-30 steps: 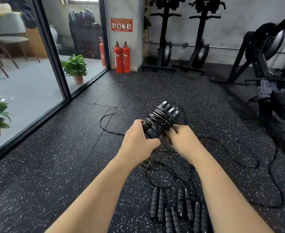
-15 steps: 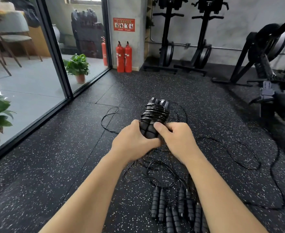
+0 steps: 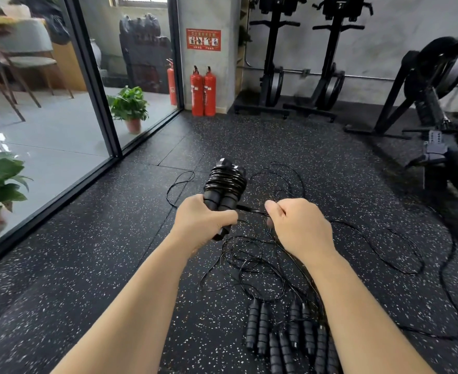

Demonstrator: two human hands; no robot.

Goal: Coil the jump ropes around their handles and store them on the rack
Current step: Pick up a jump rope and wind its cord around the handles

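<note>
At frame centre the left hand (image 3: 205,221) grips the paired handles (image 3: 219,202) while the right hand (image 3: 298,225) pinches the cord (image 3: 252,210); keep it taut, laying each turn snugly beside the coil (image 3: 225,182).

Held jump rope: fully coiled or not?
Not fully: coils wrap the handles in the left hand; the right hand pinches a loose tail.

Coiled handles (image 3: 224,195) gripped upright by left hand (image 3: 203,220), cord end (image 3: 252,210) pinched by right hand (image 3: 298,225), loose ropes (image 3: 284,338) spread on floor (image 3: 114,238)
</note>
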